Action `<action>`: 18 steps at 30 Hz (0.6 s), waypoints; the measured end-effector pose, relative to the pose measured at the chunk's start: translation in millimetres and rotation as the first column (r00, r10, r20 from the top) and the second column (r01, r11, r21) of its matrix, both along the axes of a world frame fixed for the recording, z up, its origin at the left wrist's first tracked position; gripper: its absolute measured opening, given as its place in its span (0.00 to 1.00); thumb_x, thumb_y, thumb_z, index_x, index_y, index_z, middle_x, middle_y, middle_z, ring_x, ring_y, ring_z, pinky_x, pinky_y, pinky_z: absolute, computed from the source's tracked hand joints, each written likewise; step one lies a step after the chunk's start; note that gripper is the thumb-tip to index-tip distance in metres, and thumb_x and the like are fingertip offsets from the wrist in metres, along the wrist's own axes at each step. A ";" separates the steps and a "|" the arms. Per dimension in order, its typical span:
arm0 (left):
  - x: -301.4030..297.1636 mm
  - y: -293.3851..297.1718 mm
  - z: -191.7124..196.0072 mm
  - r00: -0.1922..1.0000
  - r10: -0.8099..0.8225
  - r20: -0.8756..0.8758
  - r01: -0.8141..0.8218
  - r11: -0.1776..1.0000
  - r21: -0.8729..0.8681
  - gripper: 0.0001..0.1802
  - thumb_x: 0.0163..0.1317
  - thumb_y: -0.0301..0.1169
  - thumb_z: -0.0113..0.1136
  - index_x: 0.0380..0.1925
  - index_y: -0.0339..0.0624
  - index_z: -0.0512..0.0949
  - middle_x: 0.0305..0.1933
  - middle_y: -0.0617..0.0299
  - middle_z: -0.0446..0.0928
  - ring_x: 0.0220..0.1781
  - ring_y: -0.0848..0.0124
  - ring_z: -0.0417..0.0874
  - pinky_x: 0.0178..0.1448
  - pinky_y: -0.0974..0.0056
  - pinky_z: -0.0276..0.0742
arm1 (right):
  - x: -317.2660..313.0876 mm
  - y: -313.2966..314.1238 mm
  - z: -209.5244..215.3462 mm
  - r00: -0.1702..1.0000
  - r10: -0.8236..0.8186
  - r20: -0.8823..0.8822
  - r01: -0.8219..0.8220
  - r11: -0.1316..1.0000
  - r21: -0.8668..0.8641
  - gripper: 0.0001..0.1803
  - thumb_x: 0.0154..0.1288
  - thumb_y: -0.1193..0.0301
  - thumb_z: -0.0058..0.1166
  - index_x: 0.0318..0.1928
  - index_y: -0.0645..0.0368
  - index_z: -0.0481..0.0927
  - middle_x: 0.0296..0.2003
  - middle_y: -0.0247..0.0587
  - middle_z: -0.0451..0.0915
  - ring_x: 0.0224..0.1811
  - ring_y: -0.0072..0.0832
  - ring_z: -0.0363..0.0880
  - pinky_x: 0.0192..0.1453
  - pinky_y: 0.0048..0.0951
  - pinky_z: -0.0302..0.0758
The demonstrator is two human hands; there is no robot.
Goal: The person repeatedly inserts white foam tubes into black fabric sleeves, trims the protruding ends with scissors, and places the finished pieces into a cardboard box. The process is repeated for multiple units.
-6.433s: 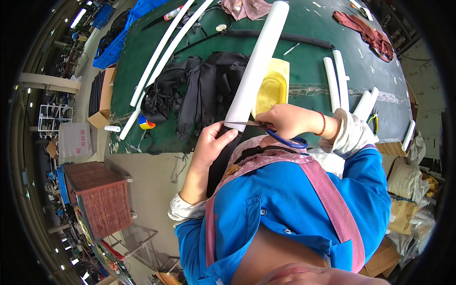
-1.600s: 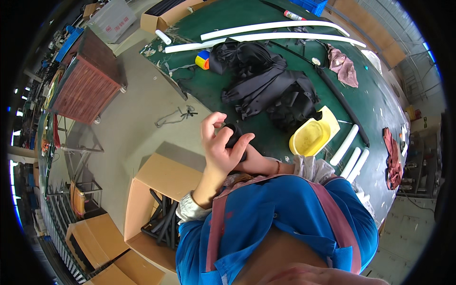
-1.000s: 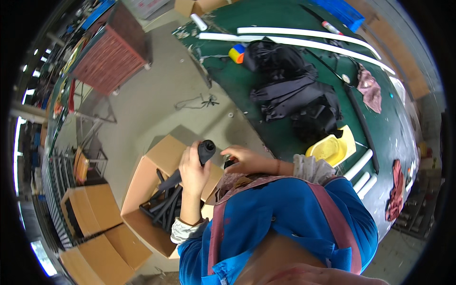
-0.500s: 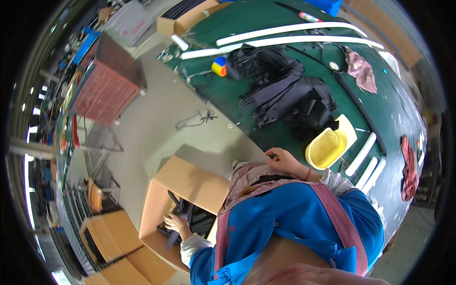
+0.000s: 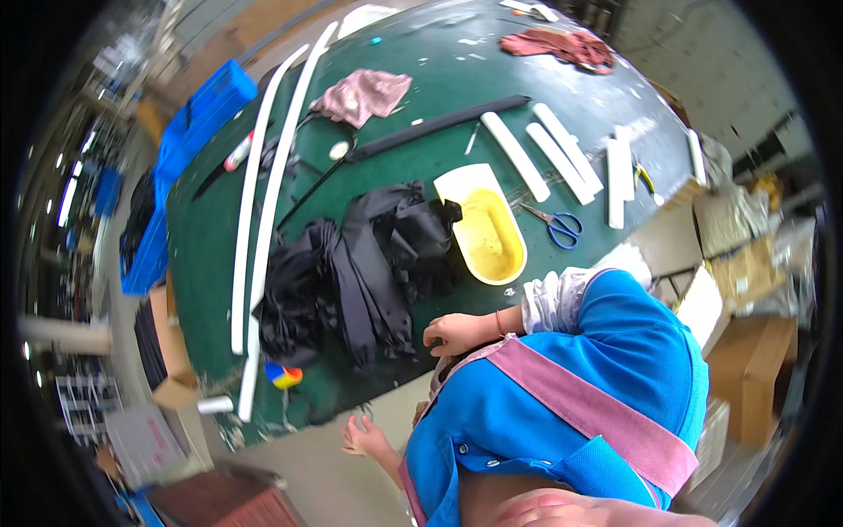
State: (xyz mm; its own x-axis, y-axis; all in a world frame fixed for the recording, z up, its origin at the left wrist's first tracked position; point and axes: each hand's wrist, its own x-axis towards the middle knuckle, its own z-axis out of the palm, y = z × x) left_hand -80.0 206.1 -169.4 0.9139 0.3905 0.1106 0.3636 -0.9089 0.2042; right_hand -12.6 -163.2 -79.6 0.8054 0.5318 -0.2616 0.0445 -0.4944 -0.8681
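My left hand (image 5: 364, 439) hangs low beside the near edge of the green table, its fingers apart and nothing in it. My right hand (image 5: 452, 334) is at the table edge with loosely bent fingers; I see nothing in it. Just beyond it lies a crumpled heap of black fabric (image 5: 364, 277). A yellow tub (image 5: 492, 250) with a pale flat end stands right of the heap, partly overlapped by the fabric. Scissors (image 5: 558, 227) with blue handles lie to the right of the tub. A small blue, yellow and red object (image 5: 284, 376) sits near the left front edge.
The green table (image 5: 351, 404) carries two long white strips (image 5: 279, 167), several short white tubes (image 5: 518, 158), a long black rolled piece (image 5: 430, 132), a pink cloth (image 5: 364, 97) and a dark red cloth (image 5: 562, 48). Blue crates (image 5: 189, 132) stand beyond its left edge; a cardboard box (image 5: 755, 378) is at right.
My view has swung right, toward the table. My left hand has come out of the cardboard box with black pieces, which is out of view now. My right hand stays near the table edge.
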 end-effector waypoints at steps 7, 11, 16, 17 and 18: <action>188.2 50.4 22.0 0.942 -0.289 0.169 0.295 0.955 -0.013 0.13 0.57 0.38 0.62 0.40 0.46 0.79 0.41 0.58 0.77 0.50 0.54 0.76 0.66 0.32 0.51 | 20.7 38.1 -17.6 0.945 -0.317 0.082 0.313 0.948 0.055 0.14 0.59 0.67 0.55 0.41 0.64 0.80 0.39 0.51 0.81 0.43 0.45 0.79 0.49 0.38 0.75; 290.1 77.6 22.5 0.868 -0.429 0.248 0.448 0.894 -0.019 0.12 0.55 0.36 0.63 0.39 0.46 0.79 0.41 0.58 0.79 0.47 0.54 0.78 0.60 0.38 0.61 | 31.6 55.9 -21.7 0.894 -0.422 0.151 0.421 0.906 0.039 0.12 0.58 0.68 0.58 0.40 0.61 0.80 0.36 0.50 0.80 0.41 0.45 0.79 0.46 0.39 0.76; 414.1 131.9 -5.3 0.871 -0.375 0.318 0.408 0.912 -0.042 0.12 0.55 0.28 0.61 0.40 0.41 0.79 0.43 0.54 0.79 0.47 0.52 0.78 0.54 0.52 0.71 | 45.5 78.8 -23.0 0.853 -0.518 0.061 0.519 0.855 -0.006 0.12 0.59 0.67 0.57 0.39 0.62 0.80 0.35 0.52 0.79 0.41 0.45 0.79 0.47 0.39 0.76; 434.0 145.6 -16.2 0.894 -0.305 0.329 0.343 0.937 -0.061 0.11 0.55 0.26 0.60 0.40 0.38 0.78 0.44 0.52 0.78 0.47 0.52 0.78 0.54 0.56 0.72 | 50.7 83.0 -14.2 0.842 -0.537 0.042 0.539 0.842 -0.027 0.12 0.59 0.68 0.56 0.39 0.62 0.80 0.34 0.52 0.80 0.41 0.45 0.79 0.47 0.38 0.76; 451.7 156.6 -18.2 0.932 -0.266 0.247 0.293 0.953 -0.079 0.14 0.56 0.26 0.59 0.43 0.39 0.77 0.49 0.51 0.76 0.49 0.52 0.78 0.56 0.50 0.70 | 55.5 84.2 -20.1 0.841 -0.535 0.081 0.539 0.842 -0.039 0.12 0.58 0.68 0.56 0.39 0.62 0.80 0.35 0.50 0.80 0.39 0.44 0.80 0.46 0.37 0.77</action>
